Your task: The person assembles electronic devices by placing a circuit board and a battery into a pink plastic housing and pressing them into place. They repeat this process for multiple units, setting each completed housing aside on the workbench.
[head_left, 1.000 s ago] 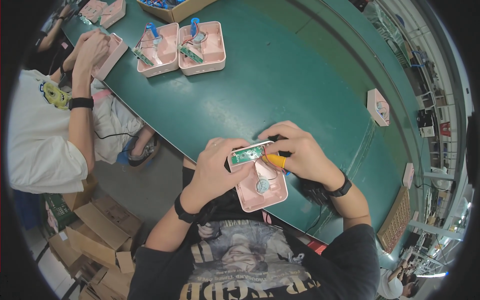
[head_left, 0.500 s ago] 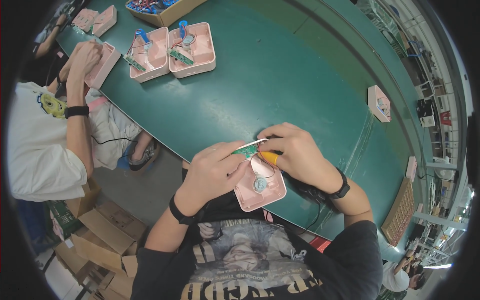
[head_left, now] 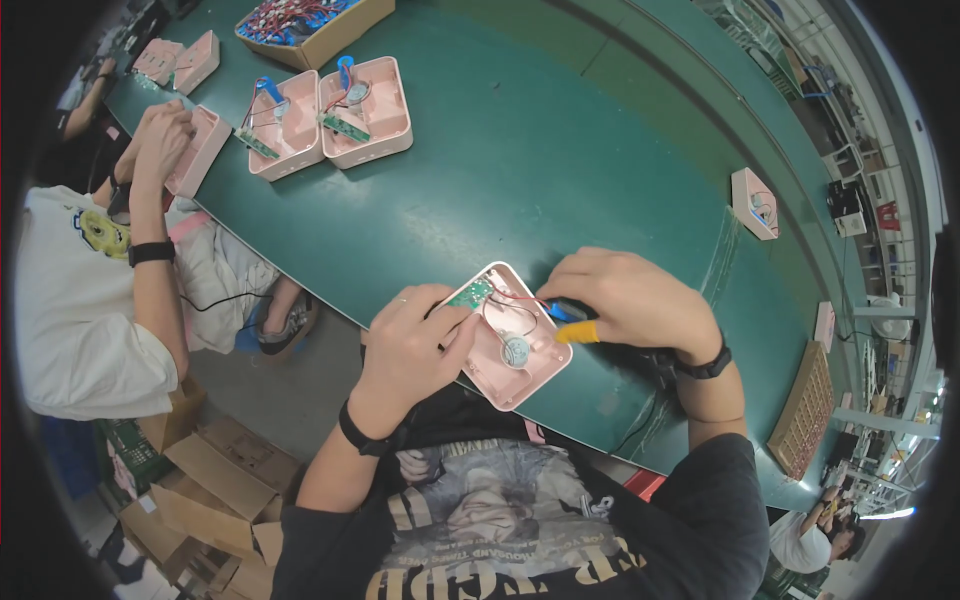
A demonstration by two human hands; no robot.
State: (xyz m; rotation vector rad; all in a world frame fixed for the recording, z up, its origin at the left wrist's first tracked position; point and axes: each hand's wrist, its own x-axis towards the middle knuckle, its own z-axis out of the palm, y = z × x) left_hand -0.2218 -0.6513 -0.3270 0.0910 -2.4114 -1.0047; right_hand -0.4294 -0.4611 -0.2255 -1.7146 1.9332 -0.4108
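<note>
A pink plastic case (head_left: pixel 497 388) sits open side up at the near edge of the table. My left hand (head_left: pixel 412 338) is closed on its left wall, thumb over the rim, fingers near a green circuit board (head_left: pixel 472 295) at the case's far end. A round silver disc (head_left: pixel 515 351) with thin wires lies inside. My right hand (head_left: pixel 635 297), with a yellow finger cot (head_left: pixel 578 332) on one finger, grips a blue cylindrical battery (head_left: pixel 568 312) just beyond the right wall. Red and black wires run from near the board towards it. Part of the battery is hidden by my fingers.
Two pink cases (head_left: pixel 367 145) with batteries and boards stand on the green table (head_left: pixel 560 180), near a cardboard box (head_left: pixel 335 38) of blue batteries. Another case (head_left: pixel 754 205) lies right, beyond a brown slatted tray (head_left: pixel 803 412). A co-worker's hands (head_left: pixel 165 138) hold a case at left.
My right hand has moved right, off the circuit board, and the blue battery now shows in its fingers. The case has turned slightly, and the board sits lower inside it.
</note>
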